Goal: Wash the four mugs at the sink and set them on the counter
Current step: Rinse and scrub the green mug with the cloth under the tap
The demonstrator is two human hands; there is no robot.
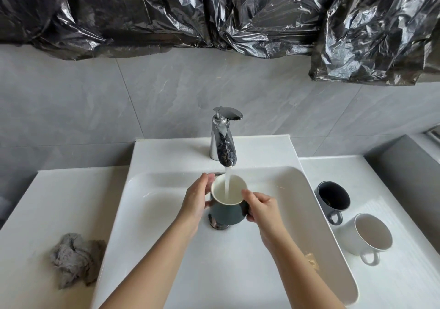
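Note:
A dark green mug (226, 214) with a white inside is held upright over the white sink (152, 213), under the running chrome faucet (223, 139). Water streams into the mug. My left hand (196, 199) grips its left side, fingers curled round the rim. My right hand (260, 209) grips its right side, thumb at the rim. On the counter to the right stand a dark grey mug (332, 200) and, nearer, a white mug (366, 237), both upright with handles toward me.
A crumpled grey cloth (75, 258) lies on the left counter (47, 201). The chrome drain (216, 223) shows below the held mug. A tan sponge (312, 260) rests in the sink by my right forearm. Black plastic sheeting hangs over the grey tiled wall.

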